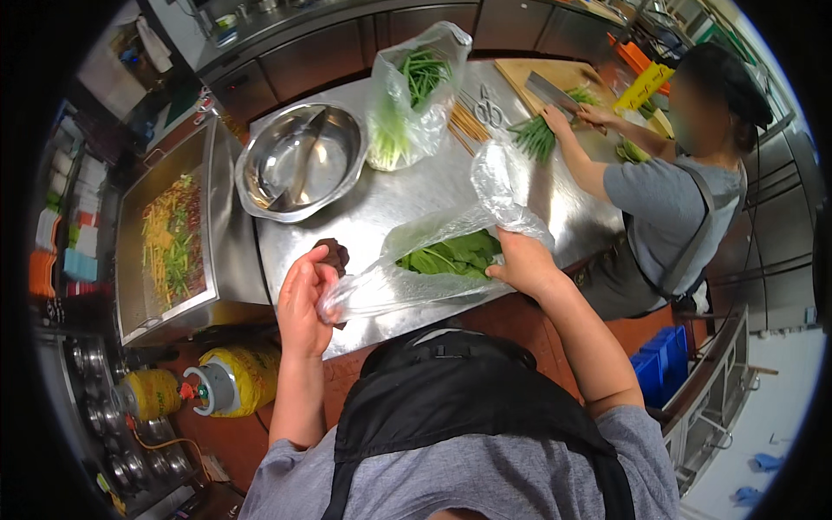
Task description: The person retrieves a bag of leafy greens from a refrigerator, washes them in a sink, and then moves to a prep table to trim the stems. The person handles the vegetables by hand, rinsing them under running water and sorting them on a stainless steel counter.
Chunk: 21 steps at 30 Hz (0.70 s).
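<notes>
My left hand (304,302) pinches one side of the mouth of a clear plastic bag (383,292) at the front of the steel table (292,247). Gripping the bag's other side is my right hand (525,263), beside its crumpled upper part. Inside the bag lie green leafy vegetables (452,253), seen through the opening. A small dark reddish-brown thing (335,255), hard to identify, sits just behind my left fingers. Beyond my hands stands a divided steel hot pot basin (302,162), with nothing seen in it.
A second plastic bag (390,123) holds green stalks. Skewers (469,120) and scissors (487,110) lie right of it. At right a co-worker (682,175) cuts greens on a board (513,75) with a cleaver (552,91). A steel vat (214,260) adjoins left; gas cylinders (240,383) stand below.
</notes>
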Motion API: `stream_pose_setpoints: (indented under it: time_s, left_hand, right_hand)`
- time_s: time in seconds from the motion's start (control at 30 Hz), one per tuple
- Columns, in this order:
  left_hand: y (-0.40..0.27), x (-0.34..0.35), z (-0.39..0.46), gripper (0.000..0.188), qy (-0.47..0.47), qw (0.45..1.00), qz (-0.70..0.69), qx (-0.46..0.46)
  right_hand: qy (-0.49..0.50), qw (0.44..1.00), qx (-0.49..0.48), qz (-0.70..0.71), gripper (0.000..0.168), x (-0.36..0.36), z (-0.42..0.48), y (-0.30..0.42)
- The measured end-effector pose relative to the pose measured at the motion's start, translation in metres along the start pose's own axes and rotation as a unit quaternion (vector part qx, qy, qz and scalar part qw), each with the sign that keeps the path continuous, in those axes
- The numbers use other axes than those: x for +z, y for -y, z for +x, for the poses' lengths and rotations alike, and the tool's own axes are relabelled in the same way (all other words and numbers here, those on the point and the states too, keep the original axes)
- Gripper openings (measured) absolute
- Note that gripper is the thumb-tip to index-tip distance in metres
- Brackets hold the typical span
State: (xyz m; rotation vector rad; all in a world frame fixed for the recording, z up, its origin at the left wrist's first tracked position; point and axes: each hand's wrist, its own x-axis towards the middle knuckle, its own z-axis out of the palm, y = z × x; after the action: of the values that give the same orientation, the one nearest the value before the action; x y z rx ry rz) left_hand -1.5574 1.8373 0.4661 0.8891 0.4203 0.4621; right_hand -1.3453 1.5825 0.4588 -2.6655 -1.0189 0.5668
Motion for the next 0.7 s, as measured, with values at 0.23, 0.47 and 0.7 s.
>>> stream_pose_setpoints:
  time_s: [0.23,0.47,0.7]
  left_hand:
    - [-0.014,0.017,-0.007,0.036,0.116,0.993,-0.011,0.003]
    - [-0.025,-0.002,-0.015,0.038,0.136,0.99,0.003,0.048]
    - [0.017,-0.055,0.0,0.04,-0.062,0.978,0.195,-0.024]
  right_hand:
    - [0.057,0.989,-0.135,0.031,0.047,0.032,0.008,0.037]
    - [0.112,0.98,-0.147,0.077,0.081,0.165,0.116,0.046]
    - [-0.006,0.973,-0.199,-0.115,0.098,0.175,0.085,0.036]
